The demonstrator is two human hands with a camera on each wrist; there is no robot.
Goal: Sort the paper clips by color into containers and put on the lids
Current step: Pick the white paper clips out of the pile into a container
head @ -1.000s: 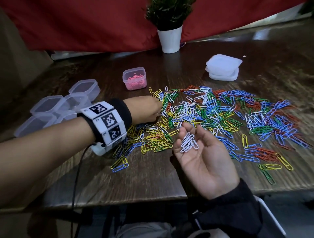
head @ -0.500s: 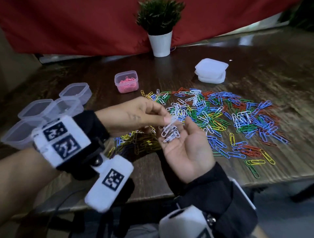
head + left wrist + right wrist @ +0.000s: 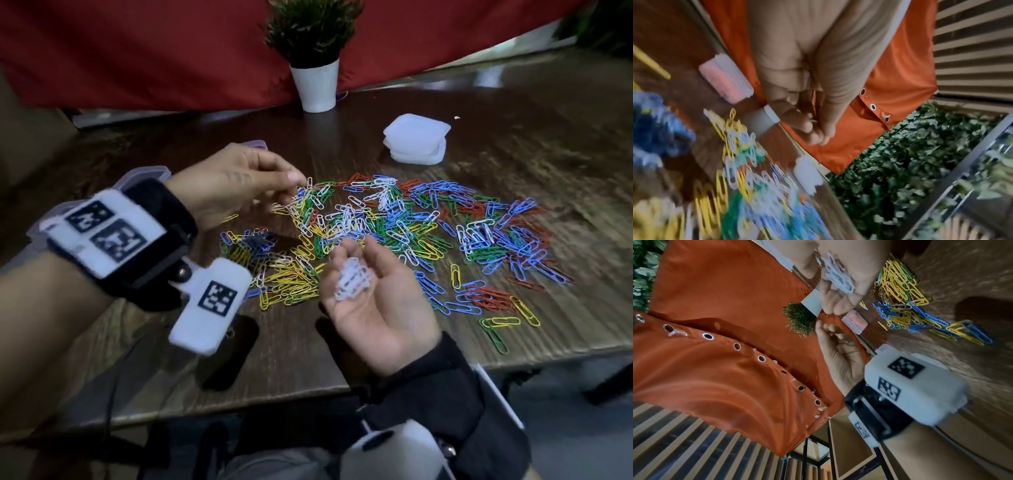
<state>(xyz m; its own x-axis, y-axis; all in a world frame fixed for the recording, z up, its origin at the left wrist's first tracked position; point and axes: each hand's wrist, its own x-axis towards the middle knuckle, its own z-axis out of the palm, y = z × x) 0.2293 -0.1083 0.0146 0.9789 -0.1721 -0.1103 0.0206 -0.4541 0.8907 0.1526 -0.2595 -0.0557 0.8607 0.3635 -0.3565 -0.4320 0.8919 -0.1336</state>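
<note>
- Nearest, right hand (image 3: 373,294) is palm up above the table edge, fingers loosely cupped around a small bunch of white clips (image 3: 352,282) lying in the palm. Right wrist view shows the same bunch (image 3: 839,276) against the fingers.
- Left hand (image 3: 236,181) sits beyond and to the left of the right hand, above the near-left edge of the clip spread. Thumb and forefinger tips are pressed together; left wrist view (image 3: 813,128) shows something thin and pale between them, too blurred to call it a clip.
- Mixed paper clips (image 3: 411,233) (blue, green, yellow, red, white) are scattered over the wooden table (image 3: 565,147), mostly to the right of and beyond both hands.
- Denser yellow cluster (image 3: 294,281) lies between the hands, just left of the right palm; dark blue ones just beyond it.
- Clear empty containers (image 3: 144,174) are mostly hidden behind the left wrist and its marker band; only rims show.
- Container with pink clips, no lid on, shows in the wrist views only (image 3: 855,322), beyond the left hand.
- Stack of white lids (image 3: 416,140) sits well beyond the right hand, past the spread.
- Potted plant (image 3: 317,58) in a white pot is farthest, in front of the red cloth (image 3: 137,51).
</note>
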